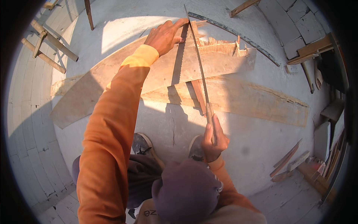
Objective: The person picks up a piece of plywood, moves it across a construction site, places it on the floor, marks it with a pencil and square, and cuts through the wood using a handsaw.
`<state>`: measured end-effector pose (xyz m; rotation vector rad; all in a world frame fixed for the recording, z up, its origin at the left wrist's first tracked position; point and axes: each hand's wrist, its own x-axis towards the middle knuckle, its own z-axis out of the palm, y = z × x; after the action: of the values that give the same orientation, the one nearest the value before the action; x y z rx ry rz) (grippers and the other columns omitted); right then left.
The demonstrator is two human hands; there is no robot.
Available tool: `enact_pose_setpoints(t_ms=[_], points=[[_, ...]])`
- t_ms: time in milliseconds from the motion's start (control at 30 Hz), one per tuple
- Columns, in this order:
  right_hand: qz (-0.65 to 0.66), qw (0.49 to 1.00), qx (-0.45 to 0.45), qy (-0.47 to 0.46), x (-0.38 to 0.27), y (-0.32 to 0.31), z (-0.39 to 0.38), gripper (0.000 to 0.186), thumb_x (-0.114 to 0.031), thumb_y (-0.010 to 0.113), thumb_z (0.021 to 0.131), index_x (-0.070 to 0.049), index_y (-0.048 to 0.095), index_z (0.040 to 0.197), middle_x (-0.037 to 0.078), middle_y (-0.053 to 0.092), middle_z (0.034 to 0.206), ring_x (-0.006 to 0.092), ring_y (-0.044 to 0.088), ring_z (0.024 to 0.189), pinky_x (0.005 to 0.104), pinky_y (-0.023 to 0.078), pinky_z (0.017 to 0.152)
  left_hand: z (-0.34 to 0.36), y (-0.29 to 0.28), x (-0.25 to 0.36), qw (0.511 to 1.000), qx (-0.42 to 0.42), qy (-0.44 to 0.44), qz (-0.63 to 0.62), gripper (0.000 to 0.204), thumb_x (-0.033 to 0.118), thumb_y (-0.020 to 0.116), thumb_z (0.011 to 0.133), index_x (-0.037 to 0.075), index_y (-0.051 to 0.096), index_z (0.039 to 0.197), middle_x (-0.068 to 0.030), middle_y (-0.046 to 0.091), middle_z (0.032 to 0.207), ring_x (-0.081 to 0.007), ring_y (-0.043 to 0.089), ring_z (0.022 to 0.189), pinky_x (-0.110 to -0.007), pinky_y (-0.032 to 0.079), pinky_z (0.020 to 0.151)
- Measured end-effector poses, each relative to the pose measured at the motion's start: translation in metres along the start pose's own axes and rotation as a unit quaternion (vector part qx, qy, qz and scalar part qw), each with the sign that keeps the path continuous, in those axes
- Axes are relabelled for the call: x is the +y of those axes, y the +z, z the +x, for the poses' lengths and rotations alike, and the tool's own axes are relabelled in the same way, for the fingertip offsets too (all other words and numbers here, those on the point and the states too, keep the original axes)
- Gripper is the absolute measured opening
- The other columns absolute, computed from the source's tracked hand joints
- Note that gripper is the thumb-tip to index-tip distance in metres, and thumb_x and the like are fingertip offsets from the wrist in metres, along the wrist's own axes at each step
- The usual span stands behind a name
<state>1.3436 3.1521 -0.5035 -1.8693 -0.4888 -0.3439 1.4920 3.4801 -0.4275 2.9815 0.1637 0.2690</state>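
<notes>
My right hand (215, 140) is closed round the handle of a long, narrow saw (201, 71), whose blade crosses the upper board and casts a toothed shadow. My left hand (163, 37) grips the far edge of that broad wooden board (71, 106), thumb on its face, index fingertip at the blade near its far end. The board has a splintered cut-out section at the right and lies across another plank (276, 108). A reddish strip of wood (197, 95) shows below the board beside the blade.
A long dark straight bar (238, 37) lies beyond the boards. Wooden poles (52, 41) stand at the upper left near a block wall (26, 112). Wood offcuts and slabs (322, 149) are heaped along the right. My shoes (143, 145) rest on the pale floor below the boards.
</notes>
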Motion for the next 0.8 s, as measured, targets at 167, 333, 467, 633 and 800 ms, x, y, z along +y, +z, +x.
enact_pose_setpoints(t_ms=[167,333,467,633,800], points=[[0.011,1.000,-0.002,0.004,-0.005,0.002,0.010,0.037,0.012,0.066,0.083,0.015,0.068,0.120,0.028,0.075,0.106,0.0228,0.077,0.073,0.0280,0.057,0.064,0.005,0.010,-0.004,1.000,0.019,0.011,0.021,0.061,0.033,0.069,0.096,0.026,0.041,0.150,-0.0166,0.062,0.105,-0.0391,0.063,0.104,-0.050,0.051,0.090],[0.007,1.000,-0.015,-0.001,0.001,0.003,-0.009,0.040,0.012,0.066,0.083,0.014,0.066,0.123,0.028,0.075,0.106,0.0219,0.077,0.072,0.0274,0.057,0.063,0.002,0.009,-0.008,0.999,0.030,0.023,-0.001,0.061,0.032,0.070,0.096,0.026,0.041,0.149,-0.0171,0.062,0.104,-0.0396,0.063,0.101,-0.051,0.051,0.089],[0.020,1.000,0.004,-0.015,-0.001,0.019,0.022,0.038,0.011,0.067,0.086,0.014,0.066,0.124,0.026,0.076,0.105,0.0196,0.076,0.071,0.0269,0.057,0.062,-0.002,0.005,0.001,1.000,0.018,0.015,0.013,0.061,0.031,0.071,0.095,0.025,0.042,0.149,-0.0179,0.063,0.108,-0.0406,0.063,0.103,-0.052,0.051,0.090],[0.046,0.999,0.012,0.008,-0.010,0.025,0.044,0.037,0.010,0.068,0.088,0.013,0.067,0.124,0.026,0.076,0.107,0.0179,0.076,0.072,0.0247,0.055,0.060,0.002,0.008,0.003,1.000,0.022,0.010,-0.005,0.063,0.030,0.072,0.094,0.022,0.042,0.148,-0.0184,0.064,0.110,-0.0411,0.063,0.104,-0.052,0.051,0.089],[0.005,1.000,0.007,-0.015,-0.011,0.014,0.010,0.036,0.009,0.068,0.088,0.012,0.067,0.125,0.026,0.076,0.107,0.0185,0.077,0.074,0.0253,0.056,0.060,-0.004,0.012,-0.011,0.998,0.054,0.016,0.021,0.063,0.029,0.073,0.093,0.016,0.043,0.147,-0.0178,0.064,0.114,-0.0395,0.062,0.110,-0.051,0.050,0.091]])
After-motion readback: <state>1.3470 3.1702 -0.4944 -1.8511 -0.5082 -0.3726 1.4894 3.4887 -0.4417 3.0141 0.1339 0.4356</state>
